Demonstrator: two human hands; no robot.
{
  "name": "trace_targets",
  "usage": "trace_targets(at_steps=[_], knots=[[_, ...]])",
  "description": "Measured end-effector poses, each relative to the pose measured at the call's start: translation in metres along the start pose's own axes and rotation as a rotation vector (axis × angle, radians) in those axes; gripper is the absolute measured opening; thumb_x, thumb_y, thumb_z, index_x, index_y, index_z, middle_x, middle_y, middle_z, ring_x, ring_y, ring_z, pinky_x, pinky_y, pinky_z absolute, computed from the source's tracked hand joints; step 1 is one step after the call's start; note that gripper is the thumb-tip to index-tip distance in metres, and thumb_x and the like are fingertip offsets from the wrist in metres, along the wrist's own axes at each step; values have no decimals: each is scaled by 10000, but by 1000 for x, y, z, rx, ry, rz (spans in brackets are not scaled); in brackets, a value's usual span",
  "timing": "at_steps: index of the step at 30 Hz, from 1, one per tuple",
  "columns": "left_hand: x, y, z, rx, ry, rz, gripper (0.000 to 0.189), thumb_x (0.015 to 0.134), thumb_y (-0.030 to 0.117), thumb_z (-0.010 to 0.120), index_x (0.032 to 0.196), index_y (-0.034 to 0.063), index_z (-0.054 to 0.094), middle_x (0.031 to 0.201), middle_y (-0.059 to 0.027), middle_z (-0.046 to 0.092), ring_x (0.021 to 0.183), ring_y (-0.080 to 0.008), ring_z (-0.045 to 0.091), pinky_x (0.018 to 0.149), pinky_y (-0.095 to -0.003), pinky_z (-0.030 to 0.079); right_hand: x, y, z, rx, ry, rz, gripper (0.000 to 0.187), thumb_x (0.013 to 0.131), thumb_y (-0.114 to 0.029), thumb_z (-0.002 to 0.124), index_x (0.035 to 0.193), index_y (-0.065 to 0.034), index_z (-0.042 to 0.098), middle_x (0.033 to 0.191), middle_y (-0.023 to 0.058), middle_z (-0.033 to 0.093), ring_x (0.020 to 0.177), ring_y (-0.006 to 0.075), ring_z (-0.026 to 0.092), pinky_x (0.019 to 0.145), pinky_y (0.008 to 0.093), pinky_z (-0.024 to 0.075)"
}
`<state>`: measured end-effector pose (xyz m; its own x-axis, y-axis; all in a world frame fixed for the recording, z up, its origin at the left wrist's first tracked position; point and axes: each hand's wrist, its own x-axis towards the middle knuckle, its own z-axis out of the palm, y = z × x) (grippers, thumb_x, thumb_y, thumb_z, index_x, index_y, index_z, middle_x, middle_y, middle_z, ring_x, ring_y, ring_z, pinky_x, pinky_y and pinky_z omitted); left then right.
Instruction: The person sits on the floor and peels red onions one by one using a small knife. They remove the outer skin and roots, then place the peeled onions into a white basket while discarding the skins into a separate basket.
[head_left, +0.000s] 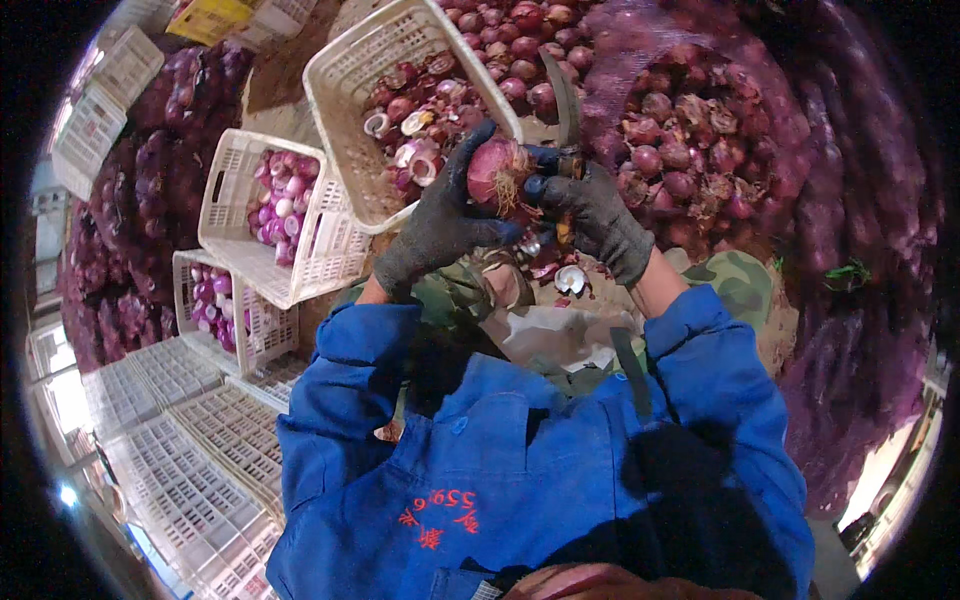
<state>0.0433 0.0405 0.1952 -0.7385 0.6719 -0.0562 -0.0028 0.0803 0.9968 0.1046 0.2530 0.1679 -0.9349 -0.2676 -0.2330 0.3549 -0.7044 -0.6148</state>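
Observation:
My left hand (441, 217), in a dark work glove, grips a red onion (495, 171) whose dry roots face me. My right hand (596, 214), gloved too, is closed around the handle of a knife (561, 97) with a curved blade pointing away from me. Its fingers are close beside the onion's right side; whether they touch it I cannot tell. Just beyond my left hand, a white plastic crate (352, 150) holds onion skins, cut ends and trimmings. Below my hands, a piece of white onion (570, 280) lies among scraps on the ground.
A purple mesh sack (780, 112) gapes at right, with unpeeled onions (679, 154) in it. More onions (517, 37) lie at the top. Peeled onions (283, 206) fill part of a crate (225, 195) at left. Stacked crates (187, 450) and filled mesh sacks (127, 225) stand farther left.

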Motion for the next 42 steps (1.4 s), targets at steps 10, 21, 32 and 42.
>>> trace_targets(at_steps=[10, 21, 32, 42], knots=[[-11, -46, -49, 422, 219, -88, 1038, 590, 237, 974, 1427, 18, 402, 1348, -150, 542, 1237, -248, 539, 1059, -360, 451, 62, 70, -7, 6, 221, 118, 251, 886, -125, 718, 1120, -60, 657, 971, 51, 689, 772, 184, 680, 574, 322, 585], [12, -102, -53, 910, 403, -249, 877, 673, 357, 898, 1366, 10, 486, 1291, -253, 592, 1227, -418, 541, 1041, -456, 446, 92, 97, -44, -999, 518, -230, 214, 838, -174, 686, 1003, -38, 679, 789, 89, 683, 750, 202, 678, 661, 380, 515], [11, -127, -41, 1021, 372, -269, 993, 721, 278, 851, 1448, -14, 241, 1389, -329, 440, 1194, -510, 538, 970, -528, 485, 36, 117, -22, -1812, 302, -76, 587, 917, -385, 588, 1334, 26, 539, 950, 207, 718, 824, 386, 699, 697, 501, 547], [10, -125, -25, 1044, 417, -245, 964, 765, 246, 771, 1460, -96, 198, 1363, -362, 441, 1142, -513, 564, 940, -517, 498, 31, 115, -24, -1874, 308, -128, 536, 863, -170, 573, 1313, 117, 516, 880, 207, 725, 806, 367, 721, 662, 485, 561]])
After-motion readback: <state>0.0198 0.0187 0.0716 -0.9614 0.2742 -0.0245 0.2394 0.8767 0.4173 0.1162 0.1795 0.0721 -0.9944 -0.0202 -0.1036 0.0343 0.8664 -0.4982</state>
